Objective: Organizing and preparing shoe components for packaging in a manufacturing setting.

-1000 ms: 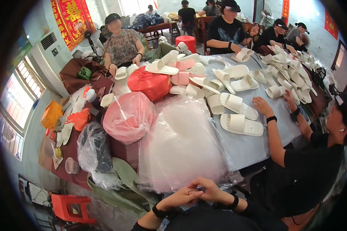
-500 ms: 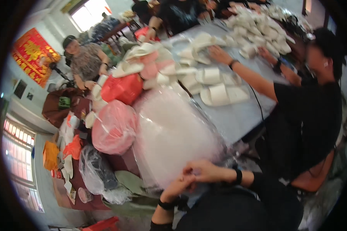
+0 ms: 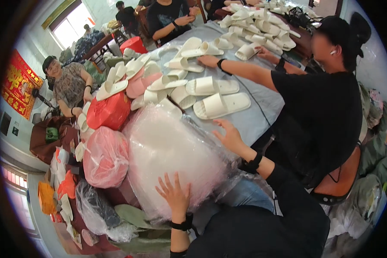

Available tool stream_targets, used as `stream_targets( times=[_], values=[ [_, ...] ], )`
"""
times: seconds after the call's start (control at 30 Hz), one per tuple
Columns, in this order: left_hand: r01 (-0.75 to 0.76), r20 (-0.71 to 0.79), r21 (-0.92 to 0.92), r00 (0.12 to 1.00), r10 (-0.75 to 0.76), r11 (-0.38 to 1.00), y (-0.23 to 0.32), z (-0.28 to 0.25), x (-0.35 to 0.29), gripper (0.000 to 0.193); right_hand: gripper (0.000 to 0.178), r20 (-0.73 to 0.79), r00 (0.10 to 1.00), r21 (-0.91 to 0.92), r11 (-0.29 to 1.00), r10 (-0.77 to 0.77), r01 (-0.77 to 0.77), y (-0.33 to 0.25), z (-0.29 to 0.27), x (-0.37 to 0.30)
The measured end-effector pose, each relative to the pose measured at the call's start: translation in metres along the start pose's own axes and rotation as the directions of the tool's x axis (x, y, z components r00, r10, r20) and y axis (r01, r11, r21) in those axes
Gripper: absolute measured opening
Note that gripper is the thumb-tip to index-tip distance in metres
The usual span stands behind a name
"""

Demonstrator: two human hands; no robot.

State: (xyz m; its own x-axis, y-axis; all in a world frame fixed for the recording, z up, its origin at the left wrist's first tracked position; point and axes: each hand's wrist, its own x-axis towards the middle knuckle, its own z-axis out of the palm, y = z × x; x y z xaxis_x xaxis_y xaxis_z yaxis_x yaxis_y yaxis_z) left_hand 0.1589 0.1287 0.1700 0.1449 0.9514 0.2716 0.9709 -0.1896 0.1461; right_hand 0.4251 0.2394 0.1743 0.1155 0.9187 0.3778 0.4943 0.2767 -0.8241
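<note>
My left hand (image 3: 175,193) is spread open over the near part of a large clear plastic pack (image 3: 176,150) of whitish, pink-edged sheets or bags. Whether its palm touches the plastic I cannot tell. My right hand (image 3: 231,136) is open too, fingers apart, by the pack's right edge and just short of a white slipper (image 3: 221,105). Nothing is in either hand. Beyond that slipper lies another white slipper (image 3: 211,86), among several more and a pink slipper (image 3: 142,84).
A co-worker in black (image 3: 322,116) sits at right, one hand among the slippers. A heap of white slippers (image 3: 262,26) lies at the far end. To the left are a red bag (image 3: 109,112), a pink bundle in clear plastic (image 3: 105,157) and another person (image 3: 73,86). A black cable (image 3: 258,107) crosses the table.
My hands were together at the pack's near edge; they have come apart and opened. The right went forward toward the slippers, the left went left over the pack. The view has shifted.
</note>
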Motion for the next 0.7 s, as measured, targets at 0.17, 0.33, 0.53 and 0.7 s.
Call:
stream_targets(
  times=[0.17, 0.33, 0.53, 0.7],
  values=[
    [0.022, 0.120, -0.012, 0.993, -0.021, 1.000, -0.024, 0.041, -0.006, 0.061, 0.040, -0.256, 0.962, -0.312, 0.950, -0.091, 0.006, 0.051, 0.001, 0.057],
    [0.010, 0.087, -0.025, 0.996, -0.008, 1.000, -0.025, 0.052, -0.003, 0.060, 0.052, -0.262, 0.943, -0.105, 0.965, 0.206, -0.240, 0.084, 0.014, 0.102],
    [0.015, 0.106, -0.040, 0.994, -0.011, 0.999, -0.023, 0.051, -0.001, 0.061, 0.080, -0.138, 0.926, 0.078, 0.936, 0.352, -0.344, 0.109, 0.026, 0.118],
    [0.011, 0.076, 0.002, 0.997, -0.011, 1.000, -0.028, 0.054, -0.006, 0.062, 0.088, 0.108, 0.870, 0.274, 0.827, 0.480, -0.490, 0.085, 0.024, 0.124]
  ],
)
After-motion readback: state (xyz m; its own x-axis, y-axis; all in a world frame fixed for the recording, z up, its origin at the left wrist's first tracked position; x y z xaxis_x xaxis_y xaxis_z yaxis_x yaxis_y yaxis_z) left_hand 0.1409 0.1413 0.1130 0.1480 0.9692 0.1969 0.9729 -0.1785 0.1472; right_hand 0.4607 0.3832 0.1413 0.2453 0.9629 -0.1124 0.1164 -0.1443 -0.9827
